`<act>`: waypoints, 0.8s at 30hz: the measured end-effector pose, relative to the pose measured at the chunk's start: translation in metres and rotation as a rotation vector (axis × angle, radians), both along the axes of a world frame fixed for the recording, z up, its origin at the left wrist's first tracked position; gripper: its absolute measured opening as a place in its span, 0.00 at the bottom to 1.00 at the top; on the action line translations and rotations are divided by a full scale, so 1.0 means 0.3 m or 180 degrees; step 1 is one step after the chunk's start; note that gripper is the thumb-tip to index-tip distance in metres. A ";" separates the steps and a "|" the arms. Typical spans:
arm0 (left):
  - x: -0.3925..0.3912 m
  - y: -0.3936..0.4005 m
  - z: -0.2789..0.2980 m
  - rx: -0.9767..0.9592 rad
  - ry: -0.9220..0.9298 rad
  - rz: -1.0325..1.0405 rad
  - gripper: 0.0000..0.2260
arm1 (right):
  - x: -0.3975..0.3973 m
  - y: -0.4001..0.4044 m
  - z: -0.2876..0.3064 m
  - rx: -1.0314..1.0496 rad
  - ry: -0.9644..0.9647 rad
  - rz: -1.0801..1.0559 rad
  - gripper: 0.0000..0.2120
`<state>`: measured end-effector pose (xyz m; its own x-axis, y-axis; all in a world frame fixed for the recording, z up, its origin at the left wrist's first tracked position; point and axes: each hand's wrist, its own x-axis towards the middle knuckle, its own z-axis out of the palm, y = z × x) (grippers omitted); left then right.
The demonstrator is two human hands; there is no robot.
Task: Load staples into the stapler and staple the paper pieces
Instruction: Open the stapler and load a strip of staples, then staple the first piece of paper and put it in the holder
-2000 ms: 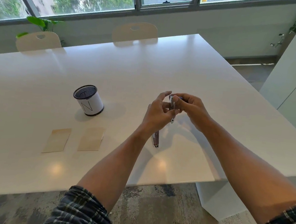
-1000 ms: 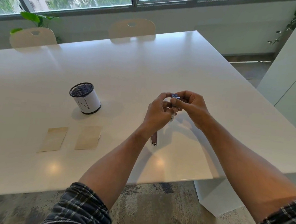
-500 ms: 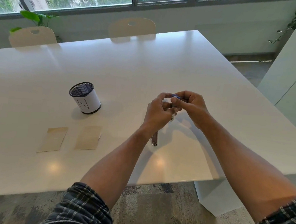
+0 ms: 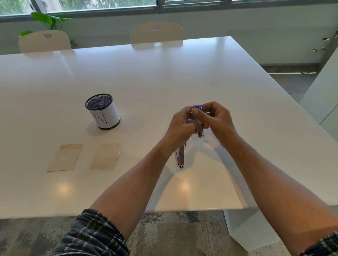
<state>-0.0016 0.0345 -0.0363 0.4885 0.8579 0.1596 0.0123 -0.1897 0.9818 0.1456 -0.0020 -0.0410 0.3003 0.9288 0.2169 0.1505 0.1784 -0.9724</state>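
A small stapler [image 4: 180, 157], chromed metal with a purple top, hangs swung open above the white table [image 4: 167, 77]. My left hand [image 4: 179, 126] grips it from the left, and one metal arm sticks out below my wrist. My right hand [image 4: 217, 121] pinches its purple end [image 4: 197, 106] from the right, fingers closed. Whether any staples are in my fingers is hidden. Two tan paper pieces [image 4: 66, 157] [image 4: 105, 156] lie flat side by side on the table, left of my arms.
A mesh pen cup [image 4: 102, 111] with a white label marked N stands behind the papers. Two beige chairs [image 4: 45, 41] [image 4: 156, 35] are at the far edge. A white cabinet [image 4: 335, 85] stands to the right. The near table edge crosses under my forearms.
My hands stay close together on the stapler with small finger shifts. The purple end now shows more at my fingertips. The papers and the cup have not moved.
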 end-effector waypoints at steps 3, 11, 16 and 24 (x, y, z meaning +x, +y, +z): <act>-0.020 -0.001 0.002 -0.0205 -0.0105 -0.0001 0.18 | -0.022 0.017 0.007 -0.0245 -0.0192 0.0093 0.22; -0.091 0.015 0.032 0.0404 0.0417 0.0500 0.15 | -0.114 0.045 0.053 -0.0102 -0.0245 0.0060 0.18; -0.176 0.007 0.076 0.0672 0.0340 0.0875 0.09 | -0.192 0.071 0.096 -0.0006 -0.0108 0.0039 0.24; -0.372 0.050 0.171 0.1238 0.1833 0.1049 0.05 | -0.360 0.110 0.093 -0.0170 -0.0182 0.0324 0.17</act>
